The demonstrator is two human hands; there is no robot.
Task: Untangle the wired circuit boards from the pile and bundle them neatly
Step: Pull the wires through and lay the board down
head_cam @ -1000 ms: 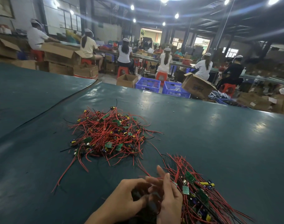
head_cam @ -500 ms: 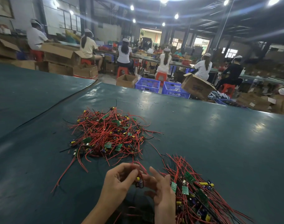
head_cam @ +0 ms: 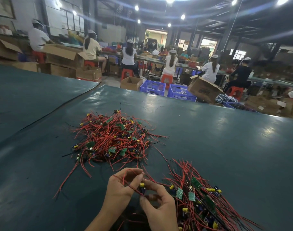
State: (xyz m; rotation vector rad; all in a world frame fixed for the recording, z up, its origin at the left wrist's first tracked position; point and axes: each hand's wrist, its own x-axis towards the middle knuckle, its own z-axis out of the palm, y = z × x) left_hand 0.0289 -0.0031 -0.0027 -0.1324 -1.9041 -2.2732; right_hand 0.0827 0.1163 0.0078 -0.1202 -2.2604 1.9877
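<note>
Two grips: left grip (head_cam: 120,185) and right grip (head_cam: 159,202) pinch one wired board (head_cam: 142,186), fingers curled.
Beyond grips: tangled pile (head_cam: 112,139) on counter (head_cam: 226,139).
Right of grips: second heap (head_cam: 197,197).

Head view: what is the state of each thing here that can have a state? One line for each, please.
Pile: tangled, lying on the table.
Bundle: wires roughly aligned, lying on the table.
Wired board: off the table, held between both hands.
Left hand: pinches the board's red wire.
Right hand: fingers curled around the board.
Box: flaps open.
</note>
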